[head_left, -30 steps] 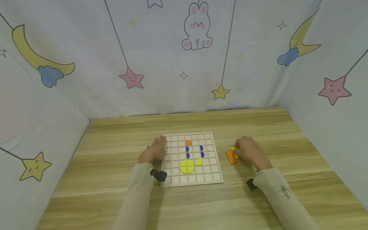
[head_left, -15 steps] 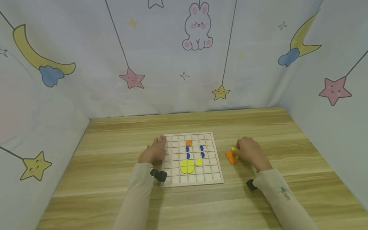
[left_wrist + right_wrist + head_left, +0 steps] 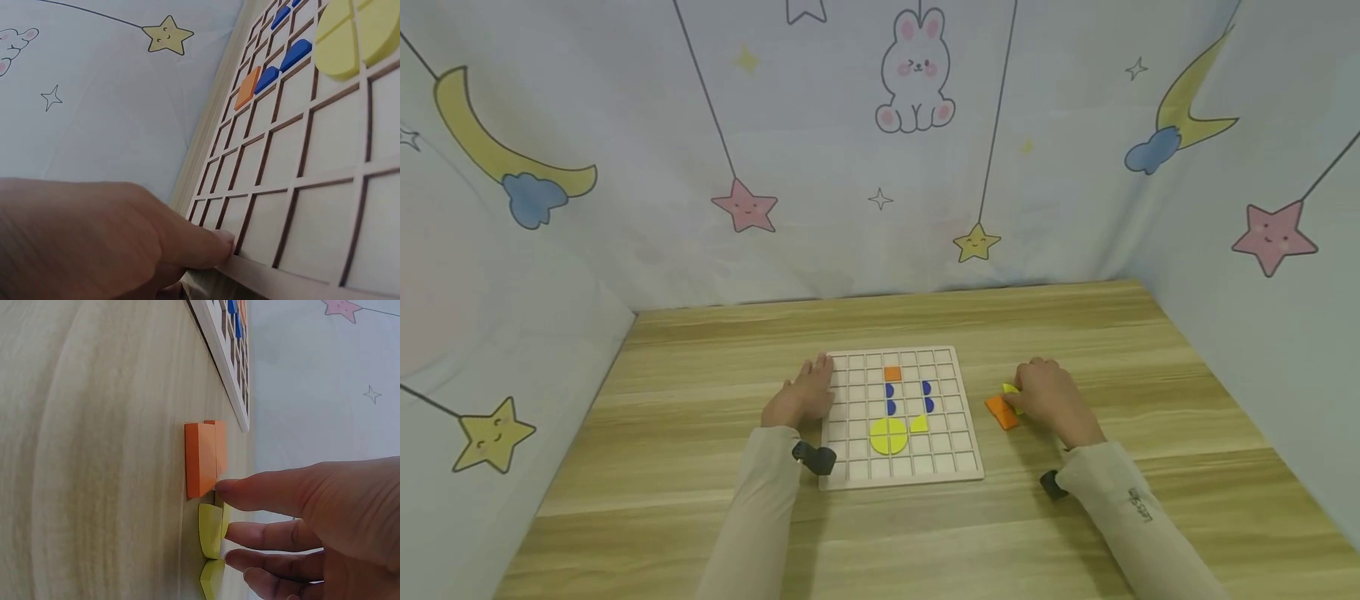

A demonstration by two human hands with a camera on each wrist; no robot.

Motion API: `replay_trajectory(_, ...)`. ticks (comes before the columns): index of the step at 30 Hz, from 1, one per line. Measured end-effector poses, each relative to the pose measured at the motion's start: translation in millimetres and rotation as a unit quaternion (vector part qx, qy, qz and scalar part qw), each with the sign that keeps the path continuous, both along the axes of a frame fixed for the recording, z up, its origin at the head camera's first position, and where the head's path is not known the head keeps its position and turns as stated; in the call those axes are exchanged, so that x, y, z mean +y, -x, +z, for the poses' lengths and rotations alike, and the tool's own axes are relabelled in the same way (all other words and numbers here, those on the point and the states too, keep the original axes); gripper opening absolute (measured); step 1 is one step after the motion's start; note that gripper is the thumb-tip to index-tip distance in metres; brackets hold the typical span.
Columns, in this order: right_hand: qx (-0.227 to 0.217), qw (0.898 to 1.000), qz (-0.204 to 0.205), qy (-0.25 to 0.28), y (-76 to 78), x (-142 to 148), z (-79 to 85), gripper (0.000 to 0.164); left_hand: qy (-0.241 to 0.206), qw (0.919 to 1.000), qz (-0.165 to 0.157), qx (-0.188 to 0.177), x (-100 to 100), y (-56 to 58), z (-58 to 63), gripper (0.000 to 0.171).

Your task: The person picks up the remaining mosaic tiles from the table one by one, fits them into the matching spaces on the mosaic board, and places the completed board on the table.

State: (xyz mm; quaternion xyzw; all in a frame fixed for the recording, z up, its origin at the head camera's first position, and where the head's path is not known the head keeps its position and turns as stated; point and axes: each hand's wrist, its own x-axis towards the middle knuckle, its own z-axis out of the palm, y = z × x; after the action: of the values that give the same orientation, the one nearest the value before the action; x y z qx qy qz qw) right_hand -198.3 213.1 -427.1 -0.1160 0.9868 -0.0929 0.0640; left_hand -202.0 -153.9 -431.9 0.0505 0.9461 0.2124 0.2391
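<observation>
A pale square grid board [image 3: 857,472] lies on the table. In it are an orange square [image 3: 892,373], several blue half-round pieces [image 3: 928,404], a yellow disc of quarter pieces [image 3: 880,427] and a separate yellow piece [image 3: 919,424]. My left hand [image 3: 801,396] rests along the board's left edge; in the left wrist view its thumb [image 3: 209,247] touches the rim. Right of the board, my right hand [image 3: 1051,396] touches loose pieces with fingers loosely bent. The thumb tip meets the orange pieces [image 3: 201,459]; the fingertips are by yellow pieces [image 3: 210,531], partly hidden.
The wood-grain table [image 3: 895,542] extends around the board. A white printed curtain [image 3: 820,150] with stars, moons and a rabbit encloses the back and sides. Small black cameras [image 3: 815,457] sit at both wrists.
The orange loose pieces, offset from each other a second ago, now lie lined up and slightly farther left. My right hand has shifted only a little; the left hand stays on the board's edge.
</observation>
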Motion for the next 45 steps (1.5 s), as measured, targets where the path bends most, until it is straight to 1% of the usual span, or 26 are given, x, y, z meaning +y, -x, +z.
replay_trajectory(7,0.013,1.0,0.004,0.006,0.2,2,-2.8,0.027,0.001,1.0,0.001,-0.002,1,-1.1,0.8,0.064)
replay_trajectory(14,0.055,0.998,0.011,0.043,2.2,4,-7.4,0.028,0.007,1.0,-0.001,-0.005,1,-0.3,1.2,0.065)
replay_trajectory(18,0.074,0.995,0.013,0.067,2.8,0,-6.7,0.03,0.009,1.0,-0.001,-0.002,1,0.3,1.4,0.064)
replay_trajectory(24,0.072,0.993,0.001,0.097,1.1,-10,-3.2,0.032,0.014,0.9999,-0.003,0.001,1,0.2,1.0,0.064)
replay_trajectory(34,0.09,0.991,0.009,0.095,-5.4,-26,1.1,0.03,0.003,1.0,-0.002,-0.003,2,-0.6,3.7,0.064)
replay_trajectory(41,0.076,0.993,0.006,0.09,-11.2,-39,-0.3,0.029,0.006,1.0,-0.005,-0.002,1,-0.3,2.9,0.064)
replay_trajectory(45,0.072,0.993,0.017,0.091,-15.2,-46,-1.7,0.027,0.006,1.0,-0.002,0.001,2,-0.5,1.9,0.064)
